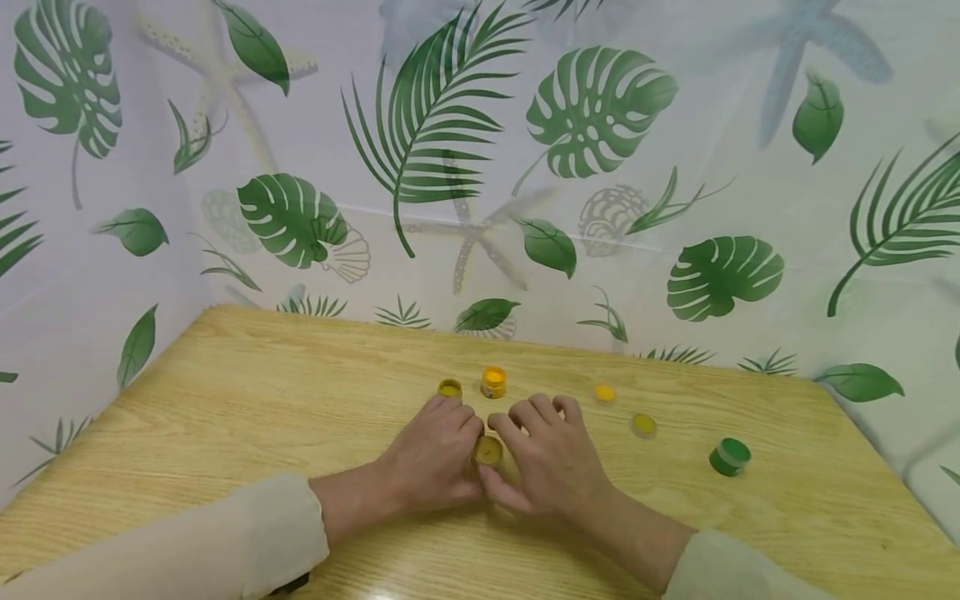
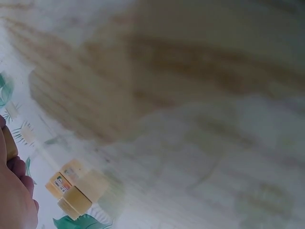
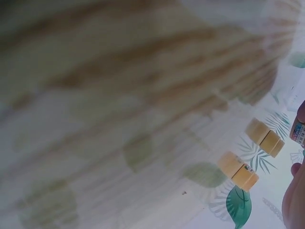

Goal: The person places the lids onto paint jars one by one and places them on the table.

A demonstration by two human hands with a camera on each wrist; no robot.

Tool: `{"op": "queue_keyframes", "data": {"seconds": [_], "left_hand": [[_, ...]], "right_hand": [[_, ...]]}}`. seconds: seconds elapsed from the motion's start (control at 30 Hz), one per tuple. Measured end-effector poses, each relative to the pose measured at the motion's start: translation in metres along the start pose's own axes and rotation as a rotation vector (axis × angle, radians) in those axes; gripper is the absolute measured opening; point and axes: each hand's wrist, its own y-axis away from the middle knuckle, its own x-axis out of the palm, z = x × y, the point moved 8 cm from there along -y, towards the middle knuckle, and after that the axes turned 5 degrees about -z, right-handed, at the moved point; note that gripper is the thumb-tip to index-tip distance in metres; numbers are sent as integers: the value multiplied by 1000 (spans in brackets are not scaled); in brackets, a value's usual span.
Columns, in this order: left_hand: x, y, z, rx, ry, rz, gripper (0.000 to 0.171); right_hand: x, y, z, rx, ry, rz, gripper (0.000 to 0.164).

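Observation:
Between both hands, near the middle of the table, is a small ochre-brown paint jar (image 1: 488,451), its round top facing up. My left hand (image 1: 438,454) grips it from the left with curled fingers. From the right, my right hand (image 1: 551,458) holds it with the thumb at its near side and bent fingers beyond. The jar's printed label (image 3: 299,133) shows at the right edge of the right wrist view. Just past the left knuckles stands an uncapped olive paint jar (image 1: 449,388), and beside it an uncapped yellow paint jar (image 1: 493,382).
A yellow lid (image 1: 604,392) and an olive lid (image 1: 643,426) lie on the wooden table (image 1: 262,400), right of the hands. Farther right sits a green paint jar (image 1: 730,457). A leaf-printed cloth (image 1: 465,150) hangs along the table's back and sides.

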Motion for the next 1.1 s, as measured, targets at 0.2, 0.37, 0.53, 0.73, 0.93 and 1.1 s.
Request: {"op": "queue_keyframes", "data": {"seconds": [0.2,0.37,0.53,0.73,0.93,1.1], "left_hand": [[1,0,2,-22,10,13,41],[1,1,1,-15,6,15,38],[2,0,0,-6,3,16,38],[1,1,-1,-1,4,15,35],[2,2,-3,7,0,2,38],[4,3,-5,32,-4,-3,42]], "right_hand": [[2,1,2,-2,-71,54,34],[2,1,4,-28,-56,40,32],[2,0,5,-52,-60,37,32],[2,1,6,-56,-71,25,30],[4,3,7,-60,-63,24,30],[1,3,7,-65,-45,-11,48]]}}
